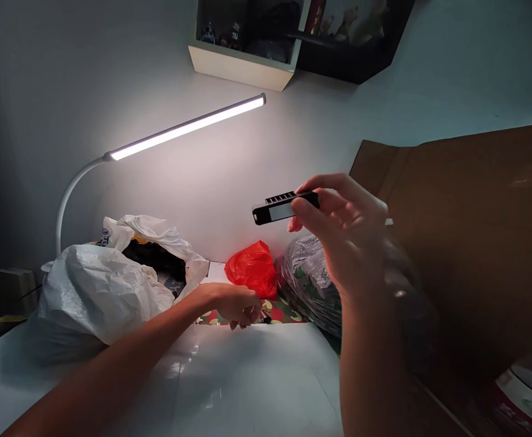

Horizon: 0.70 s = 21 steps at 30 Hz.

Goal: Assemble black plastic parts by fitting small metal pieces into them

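In the head view, my right hand [345,224] is raised above the table and pinches a small black rectangular device [282,210] between thumb and fingers. The device has a pale grey panel on its side and a row of slots along its top edge. My left hand [236,304] reaches low toward the back of the table, fingers curled downward. Small dark and shiny items [265,317] lie beside those fingers on a red-and-green camouflage-patterned surface [288,311]. What the left fingers hold, if anything, is hidden.
A white plastic bag [97,291] stands at left, below a lit lamp [188,127]. A red bag [254,267] and a clear plastic-wrapped bundle [306,273] sit behind my hands. Cardboard [466,243] rises at right. The white tabletop [248,382] is in front.
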Each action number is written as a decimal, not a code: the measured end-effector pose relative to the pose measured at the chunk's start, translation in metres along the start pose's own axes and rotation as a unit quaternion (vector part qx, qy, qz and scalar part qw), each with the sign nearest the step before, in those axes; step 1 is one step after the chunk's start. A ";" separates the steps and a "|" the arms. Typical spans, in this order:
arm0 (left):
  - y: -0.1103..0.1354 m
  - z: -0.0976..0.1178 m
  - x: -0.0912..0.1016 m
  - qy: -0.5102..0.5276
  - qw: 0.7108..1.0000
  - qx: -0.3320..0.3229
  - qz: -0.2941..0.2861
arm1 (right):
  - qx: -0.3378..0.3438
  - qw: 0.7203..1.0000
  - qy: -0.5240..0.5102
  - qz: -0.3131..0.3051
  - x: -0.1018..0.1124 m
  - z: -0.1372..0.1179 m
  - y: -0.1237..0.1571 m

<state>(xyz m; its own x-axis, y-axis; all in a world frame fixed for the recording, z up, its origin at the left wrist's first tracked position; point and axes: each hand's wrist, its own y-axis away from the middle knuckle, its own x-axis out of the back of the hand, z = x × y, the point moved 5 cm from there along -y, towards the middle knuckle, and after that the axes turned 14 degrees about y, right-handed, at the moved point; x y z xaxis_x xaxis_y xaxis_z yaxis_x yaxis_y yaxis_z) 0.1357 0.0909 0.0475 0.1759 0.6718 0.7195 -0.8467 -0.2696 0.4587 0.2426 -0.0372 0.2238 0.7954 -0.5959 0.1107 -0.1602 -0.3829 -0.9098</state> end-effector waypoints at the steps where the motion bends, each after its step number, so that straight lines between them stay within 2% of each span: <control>1: 0.003 0.005 0.003 0.009 1.000 -0.017 0.017 | -0.008 1.000 0.002 -0.005 0.000 0.001 0.000; 5: 0.018 0.023 0.017 0.020 0.992 -0.084 0.092 | -0.050 0.999 0.002 -0.013 -0.001 0.008 -0.002; 11: 0.055 0.051 0.039 0.051 0.969 -0.189 0.149 | -0.096 0.995 -0.018 -0.010 -0.003 0.014 -0.004; 14: 0.077 0.057 0.056 0.090 0.942 -0.253 0.201 | -0.095 0.995 -0.017 -0.001 -0.003 0.015 -0.004; 17: 0.095 0.052 0.073 0.168 0.910 -0.288 0.247 | -0.088 0.996 -0.017 0.012 -0.001 0.015 -0.004; 21: 0.119 0.047 0.092 0.290 0.833 -0.357 0.307 | -0.064 0.998 -0.017 0.020 -0.001 0.014 -0.004</control>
<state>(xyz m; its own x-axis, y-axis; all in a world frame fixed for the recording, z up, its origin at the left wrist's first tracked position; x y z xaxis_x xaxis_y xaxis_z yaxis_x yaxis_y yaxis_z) 0.0744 0.0880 0.1927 -0.4969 0.8348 0.2372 -0.8074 -0.3444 -0.4791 0.2509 -0.0254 0.2217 0.8059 -0.5891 0.0593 -0.2641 -0.4472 -0.8546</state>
